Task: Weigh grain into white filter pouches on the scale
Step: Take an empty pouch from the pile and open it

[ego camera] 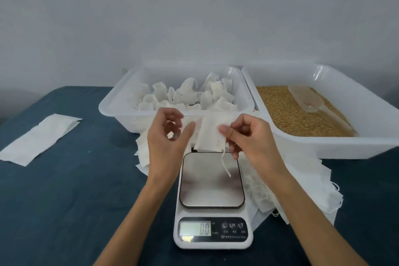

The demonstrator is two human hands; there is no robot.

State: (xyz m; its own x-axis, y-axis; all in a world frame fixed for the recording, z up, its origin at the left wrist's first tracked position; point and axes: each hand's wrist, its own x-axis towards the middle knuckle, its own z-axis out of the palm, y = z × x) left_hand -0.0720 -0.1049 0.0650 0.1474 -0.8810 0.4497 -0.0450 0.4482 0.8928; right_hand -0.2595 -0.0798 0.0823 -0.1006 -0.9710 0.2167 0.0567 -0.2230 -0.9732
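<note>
A dark blue table point(64, 179) fills the lower view, seen from a head-worn camera, with a pale wall behind. Two white plastic tubs sit side by side at the far edge. The right tub point(367, 136) holds tan grain point(287, 112) with a clear plastic scoop point(311, 99) lying on it, handle pointing toward the near right. The left tub point(114, 112) holds a heap of filled white pouches point(185, 95). Loose flat pouches point(302, 183) spread over the table around and under the right side of the scale, and a folded white sheet point(41, 138) lies well apart at the left.

A white kitchen scale point(212, 205) stands in the centre foreground, its steel plate bare and its display showing zero.

Just above the far edge of the plate, the right hand point(250, 136) pinches one empty pouch point(212, 134) by its right edge, thumb on top. The pouch hangs roughly upright, long axis running near to far, its drawstring point(225, 162) dangling over the plate. The left hand point(168, 134) is beside the pouch's left edge, fingers loosely curled and apart, gripping nothing; its thumb tip looks to touch the pouch. It is probably about to help spread the mouth. The grain lies to the right, nearer the right hand
</note>
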